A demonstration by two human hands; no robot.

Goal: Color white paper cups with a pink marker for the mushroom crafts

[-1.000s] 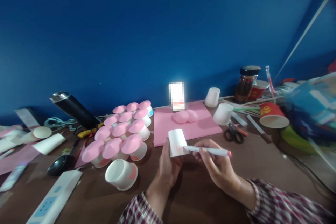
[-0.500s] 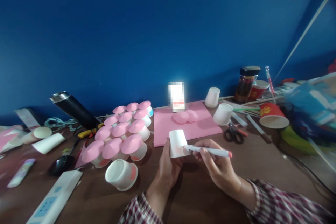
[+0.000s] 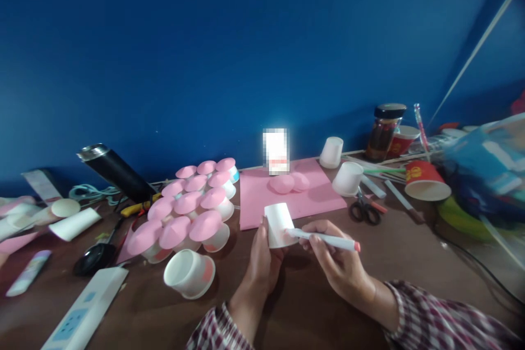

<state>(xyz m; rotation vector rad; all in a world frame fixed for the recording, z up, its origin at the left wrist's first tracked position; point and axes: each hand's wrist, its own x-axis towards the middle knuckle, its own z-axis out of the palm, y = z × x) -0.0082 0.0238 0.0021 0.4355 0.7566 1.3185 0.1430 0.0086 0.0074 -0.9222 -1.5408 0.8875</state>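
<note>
Small white card (image 3: 275,151) standing at back of pink sheet (image 3: 262,197): pixelated, face unreadable. Right edge of frame: blue-white heap (image 3: 488,175) smeared by blur, contents can't tell. Left edge: pink and white bits (image 3: 16,216) blurred and cut off by frame. Power strip (image 3: 82,311) at lower left cut by bottom edge. Marker (image 3: 324,239) tip against white cup (image 3: 279,225): mark too small to tell. Left hand (image 3: 262,262) covers cup's lower side. Both sleeves cut off at bottom edge.
</note>
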